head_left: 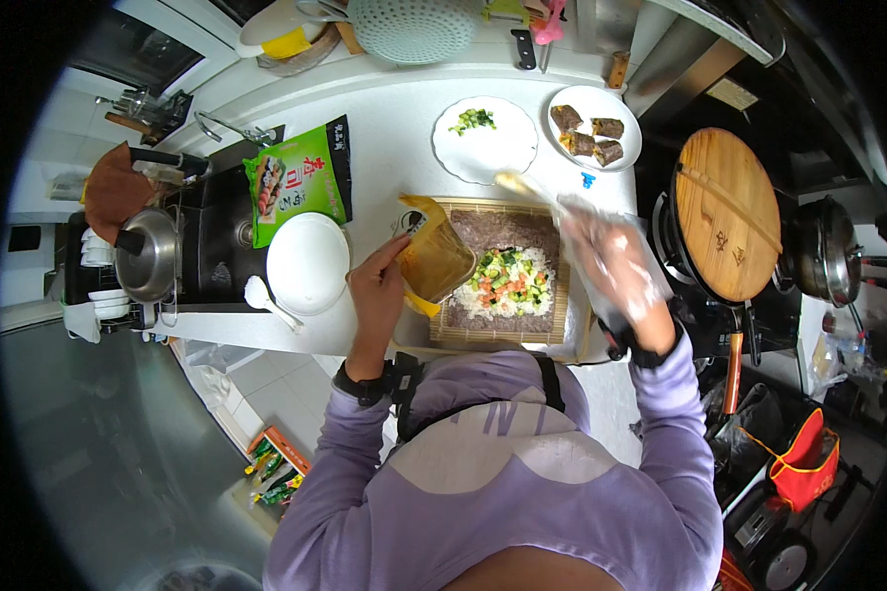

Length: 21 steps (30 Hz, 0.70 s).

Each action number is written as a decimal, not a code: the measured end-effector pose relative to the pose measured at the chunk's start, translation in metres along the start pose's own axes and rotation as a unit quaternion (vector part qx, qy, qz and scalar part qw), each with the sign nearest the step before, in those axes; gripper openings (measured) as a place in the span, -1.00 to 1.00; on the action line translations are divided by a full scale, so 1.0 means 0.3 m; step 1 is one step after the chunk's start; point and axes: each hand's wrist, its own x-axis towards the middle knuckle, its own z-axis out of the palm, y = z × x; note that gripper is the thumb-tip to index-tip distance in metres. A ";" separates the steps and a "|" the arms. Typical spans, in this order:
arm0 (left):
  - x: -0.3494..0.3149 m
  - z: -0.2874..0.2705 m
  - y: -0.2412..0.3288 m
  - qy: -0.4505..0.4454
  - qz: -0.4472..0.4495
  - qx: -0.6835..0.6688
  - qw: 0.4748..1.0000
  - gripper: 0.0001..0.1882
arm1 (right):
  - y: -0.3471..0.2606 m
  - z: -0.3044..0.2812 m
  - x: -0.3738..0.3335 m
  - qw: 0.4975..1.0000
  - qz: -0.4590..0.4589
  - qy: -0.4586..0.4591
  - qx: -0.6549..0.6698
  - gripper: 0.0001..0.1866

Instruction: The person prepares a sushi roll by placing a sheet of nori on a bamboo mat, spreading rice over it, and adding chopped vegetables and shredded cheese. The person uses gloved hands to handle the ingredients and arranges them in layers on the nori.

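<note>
My left hand point(379, 286) grips a tilted amber plastic measuring cup point(434, 258) at the left edge of a bamboo rolling mat point(560, 315). On the mat lies a dark seaweed sheet point(493, 231) with white rice and a heap of diced green, orange and white filling point(508, 281). My right hand point(611, 261), in a clear plastic glove, is blurred above the mat's right side and holds a pale spoon point(517, 184) whose bowl points up-left toward the white plate.
A white plate with chopped greens point(485, 138) and a plate of cut seaweed rolls point(593, 128) stand beyond the mat. A green seaweed packet point(301, 182), white bowl point(307, 261) and spoon point(266, 300) lie left. A wooden-lidded pan point(724, 212) sits right, sink point(222, 241) left.
</note>
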 end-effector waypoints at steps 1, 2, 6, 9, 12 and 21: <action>0.001 0.004 -0.002 0.001 0.009 0.009 1.000 -0.64 | -0.049 0.007 -0.061 0.970 0.018 -0.056 0.234 -0.45; 0.000 0.008 -0.004 0.000 0.024 0.013 1.000 -0.65 | -0.071 0.037 -0.094 0.968 -0.048 -0.062 0.240 -0.47; -0.018 0.048 -0.005 -0.011 0.071 0.003 0.997 -0.66 | -0.056 0.215 -0.130 0.964 -0.156 -0.077 0.203 -0.76; -0.038 0.077 0.010 -0.026 0.090 -0.003 0.996 -0.67 | -0.007 0.322 -0.028 0.928 -0.322 -0.032 -0.184 -0.86; -0.056 0.102 0.037 -0.042 0.086 -0.016 0.995 -0.67 | 0.010 0.416 0.082 0.858 -0.149 -0.243 -0.428 -0.85; -0.101 -0.102 -0.179 -0.163 -0.001 0.054 0.985 -0.26 | 0.156 0.441 0.107 0.815 -0.128 -0.270 -0.497 -0.78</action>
